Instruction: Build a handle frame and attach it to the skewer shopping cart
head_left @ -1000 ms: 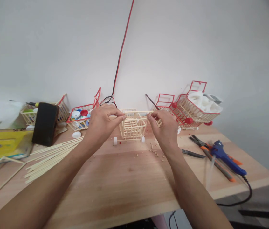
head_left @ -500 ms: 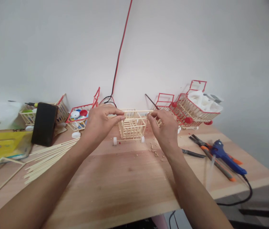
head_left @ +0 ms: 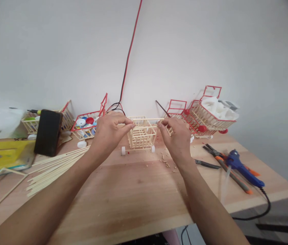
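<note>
A miniature cart (head_left: 142, 139) built of pale wooden sticks stands on the table in front of me, with white round wheels at its base. Along its top edge nearest me lies a thin wooden stick (head_left: 147, 119). My left hand (head_left: 112, 131) pinches the stick's left end between thumb and forefinger. At the other end, my right hand (head_left: 176, 136) pinches it near the cart's right corner. Whether the stick is fixed to the cart or only rests on it I cannot tell. My fingers partly hide both top corners.
Left are loose sticks (head_left: 54, 170), a black phone (head_left: 47, 132) and a red-trimmed cart of bottle caps (head_left: 84, 127). Right lie pliers (head_left: 227, 166), a blue glue gun (head_left: 243, 170) and a craft knife (head_left: 207, 164). More red-trimmed carts (head_left: 210, 117) stand by the wall. Stick offcuts (head_left: 166, 164) litter the table.
Almost nothing differs. Both hands keep their pinch on the stick, and the cart stays in place; the whole view has shifted very slightly.
</note>
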The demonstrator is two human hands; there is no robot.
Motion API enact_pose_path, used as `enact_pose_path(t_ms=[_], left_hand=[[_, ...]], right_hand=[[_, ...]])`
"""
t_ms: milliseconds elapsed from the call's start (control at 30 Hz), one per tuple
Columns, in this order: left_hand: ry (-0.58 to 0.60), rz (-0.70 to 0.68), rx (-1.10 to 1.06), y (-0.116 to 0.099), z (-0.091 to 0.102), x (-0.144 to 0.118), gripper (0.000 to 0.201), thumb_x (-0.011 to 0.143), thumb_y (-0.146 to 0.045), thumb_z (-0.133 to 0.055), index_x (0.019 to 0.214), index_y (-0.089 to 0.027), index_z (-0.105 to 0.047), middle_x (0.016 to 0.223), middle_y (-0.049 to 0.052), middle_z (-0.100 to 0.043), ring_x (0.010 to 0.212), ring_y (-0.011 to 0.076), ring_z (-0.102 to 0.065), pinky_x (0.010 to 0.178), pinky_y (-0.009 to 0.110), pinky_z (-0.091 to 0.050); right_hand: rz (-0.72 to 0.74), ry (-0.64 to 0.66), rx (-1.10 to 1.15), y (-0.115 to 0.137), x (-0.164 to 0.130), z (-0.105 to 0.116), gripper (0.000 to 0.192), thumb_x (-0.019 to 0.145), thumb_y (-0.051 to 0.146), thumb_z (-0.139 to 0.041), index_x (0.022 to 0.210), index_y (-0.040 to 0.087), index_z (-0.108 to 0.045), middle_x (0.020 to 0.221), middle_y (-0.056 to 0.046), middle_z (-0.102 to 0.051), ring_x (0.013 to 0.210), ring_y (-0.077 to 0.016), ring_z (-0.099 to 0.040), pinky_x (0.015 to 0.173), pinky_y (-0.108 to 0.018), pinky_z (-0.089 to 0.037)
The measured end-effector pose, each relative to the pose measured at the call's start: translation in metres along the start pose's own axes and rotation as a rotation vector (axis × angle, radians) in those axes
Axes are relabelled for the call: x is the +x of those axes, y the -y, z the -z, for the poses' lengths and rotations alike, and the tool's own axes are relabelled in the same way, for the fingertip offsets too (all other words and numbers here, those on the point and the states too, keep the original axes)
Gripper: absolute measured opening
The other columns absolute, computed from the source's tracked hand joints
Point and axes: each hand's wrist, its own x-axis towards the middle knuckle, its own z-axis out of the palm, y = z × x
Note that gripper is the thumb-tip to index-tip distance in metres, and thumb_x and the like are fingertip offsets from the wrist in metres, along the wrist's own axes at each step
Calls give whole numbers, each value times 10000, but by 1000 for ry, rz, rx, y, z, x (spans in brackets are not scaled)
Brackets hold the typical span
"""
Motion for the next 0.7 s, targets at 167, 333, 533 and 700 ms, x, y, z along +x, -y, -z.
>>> enact_pose_path(t_ms=[167, 333, 533, 700], left_hand=[[-3, -4, 3, 1, 0, 0, 135, 791, -238, -627, 699, -202, -718, 779, 11, -733, 781, 184, -645, 782, 346, -472], [-7, -2, 1, 1, 0, 0, 130, 786, -226, -627, 694, -196, -714, 773, 14, -729, 778, 185, -644, 772, 344, -469], [8, 24, 8, -1, 1, 0, 138, 787, -249, -622, 691, -210, -712, 785, 10, -731, 781, 185, -644, 792, 348, -474], [12, 28, 3, -2, 1, 0, 140, 785, -252, -621, 692, -211, -717, 781, 18, -733, 781, 191, -646, 798, 353, -478]], right_hand=[[-7, -6, 18, 1, 1, 1, 146, 893, 309, -582, 800, 209, -631, 799, -8, -671, 787, -177, -574, 779, -336, -325], [-23, -13, 35, 0, 1, 3, 126, 884, 315, -600, 841, 211, -658, 821, -13, -685, 797, -178, -580, 788, -336, -348], [-7, -4, 27, -1, 1, 1, 165, 895, 313, -580, 781, 208, -639, 792, -15, -674, 810, -182, -576, 791, -337, -342], [2, -14, 13, 0, 1, 1, 169, 896, 310, -580, 770, 210, -634, 779, -17, -666, 808, -188, -574, 788, -343, -336]])
